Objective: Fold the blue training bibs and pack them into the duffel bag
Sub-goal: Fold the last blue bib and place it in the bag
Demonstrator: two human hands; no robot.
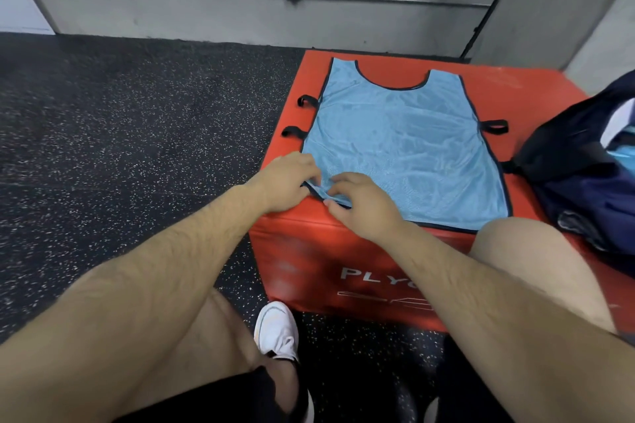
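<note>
A light blue mesh training bib (pixel 405 141) with dark trim lies flat on the red plyo box (pixel 309 251), neck opening toward the wall. My left hand (pixel 285 182) and my right hand (pixel 360 206) meet at its near left corner, and both pinch the hem there, lifting a small fold of fabric. At the right edge a dark navy duffel bag (pixel 584 182) sits on the box, its mouth open, with more blue fabric (pixel 622 151) showing inside.
Black elastic side loops (pixel 293 132) stick out from the bib's left and right edges. My right knee (pixel 536 251) rests on the box's near right part. A white shoe (pixel 276 330) stands on the speckled black floor. A grey wall runs behind.
</note>
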